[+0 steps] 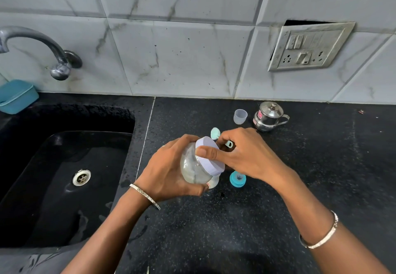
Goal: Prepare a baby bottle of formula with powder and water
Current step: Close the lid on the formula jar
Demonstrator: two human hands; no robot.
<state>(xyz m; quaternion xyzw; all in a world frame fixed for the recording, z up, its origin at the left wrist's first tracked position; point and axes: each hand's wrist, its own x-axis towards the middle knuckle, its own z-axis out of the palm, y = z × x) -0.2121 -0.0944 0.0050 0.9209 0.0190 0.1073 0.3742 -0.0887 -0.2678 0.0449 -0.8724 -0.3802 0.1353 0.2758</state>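
Mid-frame, my left hand (167, 166) wraps the clear round jar (192, 168), held tilted; its long axis runs from lower left up to the right; my right hand (246, 151), on the mouth side, pinches its white lid (214, 164) between thumb and fingers.

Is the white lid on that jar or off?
On: the white lid caps the jar, gripped by the right hand. How tight, cannot tell.

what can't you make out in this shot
Head view:
- Jar contents: left hand wraps the cloudy wall.
- Teal scoop: right hand, gripping the white lid, covers its middle.
- Steel pot contents: its lid is on.
- Blue tub: cut by left edge.
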